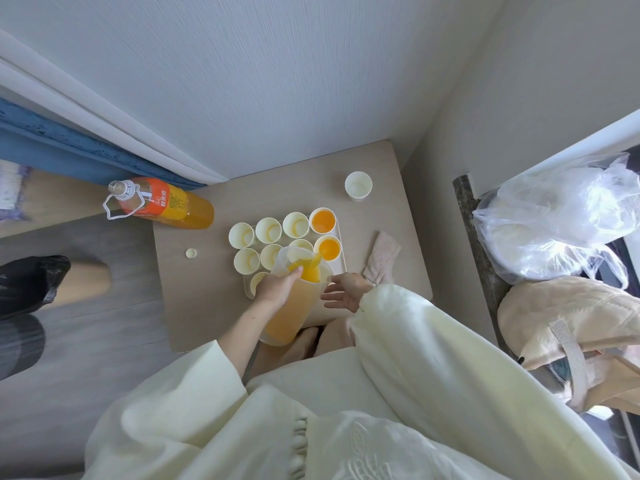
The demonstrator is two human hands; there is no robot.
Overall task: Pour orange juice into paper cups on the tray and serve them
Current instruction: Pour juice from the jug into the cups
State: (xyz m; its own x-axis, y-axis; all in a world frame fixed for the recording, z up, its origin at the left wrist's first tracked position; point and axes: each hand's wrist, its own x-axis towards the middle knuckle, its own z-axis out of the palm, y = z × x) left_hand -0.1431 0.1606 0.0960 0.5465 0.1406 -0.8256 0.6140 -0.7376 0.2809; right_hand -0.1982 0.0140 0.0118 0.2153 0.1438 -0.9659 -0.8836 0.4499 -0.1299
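Note:
A translucent pitcher (pixel 294 306) of orange juice is tilted forward over the white tray (pixel 341 261), its spout above the paper cups. My left hand (pixel 277 287) grips the pitcher near its rim. My right hand (pixel 346 291) is held open beside the pitcher's right side, fingers spread. Two cups at the tray's right end, the far one (pixel 323 220) and the near one (pixel 328 248), hold juice. Several empty cups (pixel 268 230) fill the other places on the tray; the pitcher hides some of them.
An uncapped orange juice bottle (pixel 162 204) stands at the table's far left, its cap (pixel 191 252) lying on the tabletop. A lone paper cup (pixel 358 186) stands at the far right. A pink cloth (pixel 381 258) lies right of the tray. Plastic bags (pixel 561 216) sit on the right.

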